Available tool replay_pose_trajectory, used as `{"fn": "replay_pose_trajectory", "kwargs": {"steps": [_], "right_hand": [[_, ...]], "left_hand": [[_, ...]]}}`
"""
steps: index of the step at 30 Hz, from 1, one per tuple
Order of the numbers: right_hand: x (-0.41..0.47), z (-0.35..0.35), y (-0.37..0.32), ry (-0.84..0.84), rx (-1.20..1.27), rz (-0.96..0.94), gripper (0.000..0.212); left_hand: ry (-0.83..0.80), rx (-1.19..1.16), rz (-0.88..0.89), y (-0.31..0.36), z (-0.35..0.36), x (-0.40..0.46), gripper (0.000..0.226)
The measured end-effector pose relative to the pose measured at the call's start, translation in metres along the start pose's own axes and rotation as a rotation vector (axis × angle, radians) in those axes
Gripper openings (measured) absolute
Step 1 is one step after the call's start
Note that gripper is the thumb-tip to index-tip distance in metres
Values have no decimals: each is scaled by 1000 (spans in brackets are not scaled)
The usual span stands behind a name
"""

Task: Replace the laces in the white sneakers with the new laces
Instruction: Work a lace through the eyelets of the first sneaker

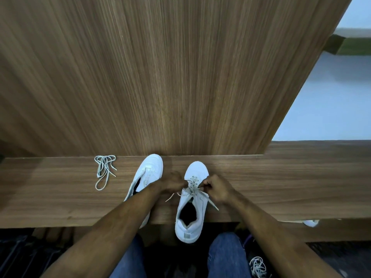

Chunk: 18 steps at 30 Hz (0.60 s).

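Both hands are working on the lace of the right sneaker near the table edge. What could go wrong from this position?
1. The right sneaker has its heel past the table edge; a hard pull by the left hand or right hand might tip it off.
2. The lace ends lie uneven, so one side may end up short.
3. The spare lace lies loose and could get knocked off.

We can read no text, brand or number anywhere — the small grey tab on the heel of the right sneaker [188, 235] seems blank, though it is blurred.
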State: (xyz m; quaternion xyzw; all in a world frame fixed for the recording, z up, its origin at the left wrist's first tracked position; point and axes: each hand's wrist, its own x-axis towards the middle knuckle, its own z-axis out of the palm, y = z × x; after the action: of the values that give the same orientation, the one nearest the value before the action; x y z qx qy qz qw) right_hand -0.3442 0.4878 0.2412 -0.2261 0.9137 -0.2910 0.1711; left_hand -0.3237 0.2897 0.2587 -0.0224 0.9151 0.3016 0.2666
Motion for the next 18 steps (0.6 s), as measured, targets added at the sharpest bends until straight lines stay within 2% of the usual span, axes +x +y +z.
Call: {"fn": "replay_pose_trajectory", "kwargs": {"steps": [3, 5, 7, 13, 16, 18], "right_hand": [[-7, 0, 2, 20, -525, -99, 20], [-14, 2, 8, -20, -642, -87, 21], [-18, 4, 14, -53, -686, -74, 22], [-18, 13, 10, -6, -701, -25, 23], [-20, 23, 10, 55, -537, 75, 21], [-27, 32, 10, 111, -325, 177, 30]], "left_hand": [[112, 108, -49, -7, 6, -9, 32], [144, 244, -96, -10, 14, -16, 31], [166, 337, -104, -12, 21, -20, 41], [246, 348, -145, -20, 33, -21, 48], [260, 133, -100, -29, 49, -26, 41], [253, -44, -71, -31, 63, -30, 54]]}}
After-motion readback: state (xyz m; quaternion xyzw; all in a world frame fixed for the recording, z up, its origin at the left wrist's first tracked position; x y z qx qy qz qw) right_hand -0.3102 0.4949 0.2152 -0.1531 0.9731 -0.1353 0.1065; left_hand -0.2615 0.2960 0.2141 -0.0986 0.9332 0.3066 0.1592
